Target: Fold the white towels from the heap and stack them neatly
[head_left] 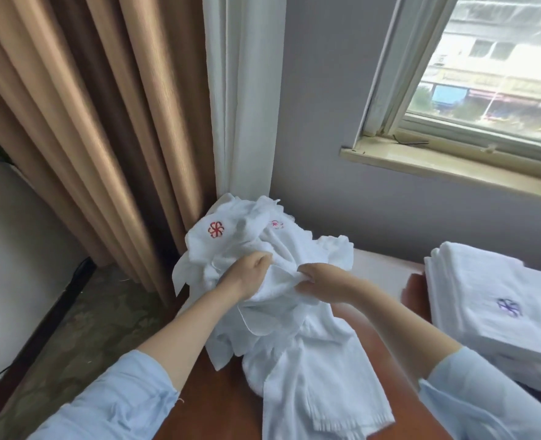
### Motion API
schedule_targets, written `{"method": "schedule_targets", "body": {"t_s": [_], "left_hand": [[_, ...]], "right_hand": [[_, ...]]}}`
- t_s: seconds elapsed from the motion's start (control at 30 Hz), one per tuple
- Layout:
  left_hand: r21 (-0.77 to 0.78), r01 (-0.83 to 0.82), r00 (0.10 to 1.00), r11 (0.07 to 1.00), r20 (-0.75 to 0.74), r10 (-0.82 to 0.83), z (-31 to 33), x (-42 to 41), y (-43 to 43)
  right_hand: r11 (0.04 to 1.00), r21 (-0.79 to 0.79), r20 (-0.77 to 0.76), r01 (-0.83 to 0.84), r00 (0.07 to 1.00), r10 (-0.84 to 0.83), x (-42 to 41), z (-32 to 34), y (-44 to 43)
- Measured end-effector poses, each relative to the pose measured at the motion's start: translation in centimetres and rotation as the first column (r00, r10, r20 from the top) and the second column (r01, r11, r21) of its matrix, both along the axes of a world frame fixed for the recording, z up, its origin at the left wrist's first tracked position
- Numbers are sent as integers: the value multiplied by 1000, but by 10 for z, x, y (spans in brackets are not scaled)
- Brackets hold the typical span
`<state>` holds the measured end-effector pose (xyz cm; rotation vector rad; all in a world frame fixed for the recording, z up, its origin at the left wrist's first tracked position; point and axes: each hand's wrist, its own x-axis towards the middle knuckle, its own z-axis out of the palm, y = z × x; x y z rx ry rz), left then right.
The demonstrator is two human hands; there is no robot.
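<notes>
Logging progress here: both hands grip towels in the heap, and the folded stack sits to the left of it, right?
Not quite. The head view shows the stack to the right of the heap, not the left. The left hand and right hand do grip towels there.

folded stack (pixel 498 300) cut off by right edge; view through window (pixel 485 58) blurred

A rumpled heap of white towels (pixel 272 281) lies on the desk (pixel 218 408), one end trailing forward. To its right sits a neat stack of folded towels (pixel 498 306).
</notes>
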<state>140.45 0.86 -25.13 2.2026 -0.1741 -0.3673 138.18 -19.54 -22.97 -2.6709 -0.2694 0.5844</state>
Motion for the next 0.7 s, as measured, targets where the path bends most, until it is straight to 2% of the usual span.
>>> {"method": "schedule_targets", "body": {"t_s": [0.13, 0.3, 0.5, 0.7], "left_hand": [[157, 42, 999, 987, -15, -40, -11, -31, -16], [249, 58, 998, 967, 17, -64, -9, -81, -39], [302, 80, 992, 950, 71, -106, -6, -147, -72], [217, 186, 973, 958, 95, -210, -9, -233, -132]], "right_hand": [[1000, 25, -9, 17, 1000, -16, -41, -15, -16], [997, 59, 5, 46, 999, -46, -91, -23, -38], [997, 27, -7, 72, 997, -71, -164, -18, -73], [989, -86, 4, 117, 993, -117, -256, -24, -132]]}}
